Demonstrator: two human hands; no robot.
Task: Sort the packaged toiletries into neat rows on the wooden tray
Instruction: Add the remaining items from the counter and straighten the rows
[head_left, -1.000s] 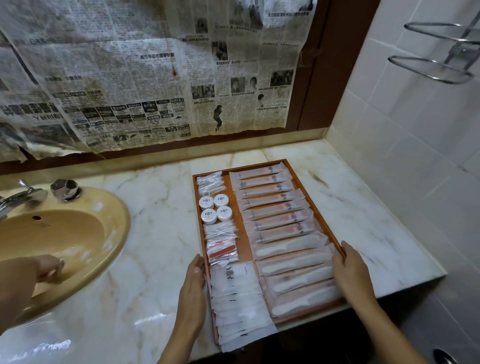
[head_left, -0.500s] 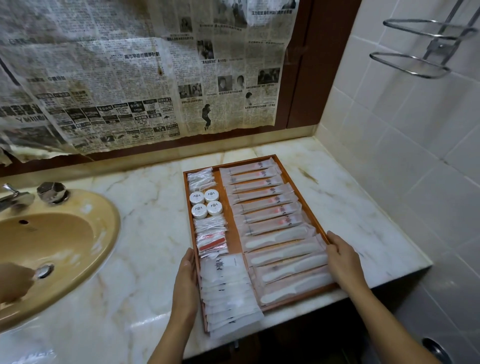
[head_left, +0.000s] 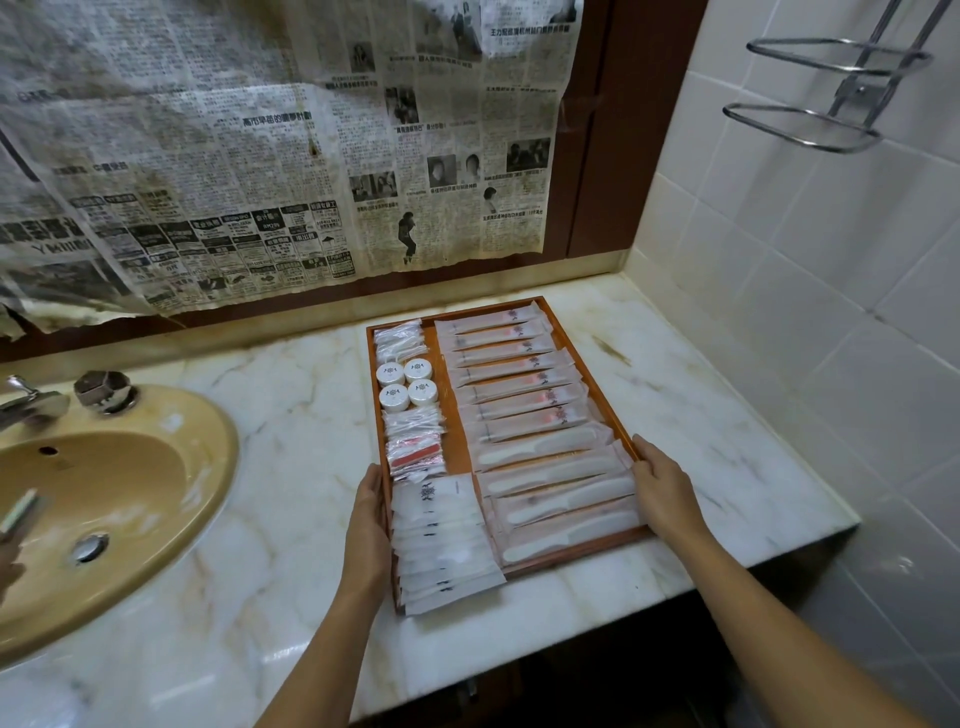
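Head view: looking down at a marble counter (head_left: 291, 499) with a wooden tray (head_left: 454, 457) at its middle.
Left hand (head_left: 370, 514): at 7 o'clock of the tray, laid flat along the tray's left rim, fingers straight and together, pressing the edge without curling round it.
Right hand (head_left: 662, 493): at 4 o'clock of the tray, fingers relaxed and resting on the right rim, touching the ends of the comb packets (head_left: 556, 499).
White sachets (head_left: 441, 540): nearest row on the left side of the tray, overlapping like shingles, the lowest ones hanging over the tray's near edge.
Comb packets: right column, near half, stacked crosswise one above another.
Red-and-white packets (head_left: 415, 452): left column, just beyond the sachets.
Cotton-swab packets (head_left: 413, 422): just beyond those, clear wrappers.
Round white jars (head_left: 408, 384): four in a square, left column, toward 11 o'clock of the tray.
Toothbrush packets (head_left: 511, 384): right column, far half, lying parallel up to the far rim.
Clear packets (head_left: 397, 338): far left corner of the tray; contents too small to tell.
Sink (head_left: 119, 499): yellow basin at 9 o'clock, well apart from the tray, with a tap (head_left: 31, 402) at its far rim.
Newspaper (head_left: 270, 156): covering the wall at 12 o'clock.
Wire rack (head_left: 826, 88): on the tiled wall at 2 o'clock.
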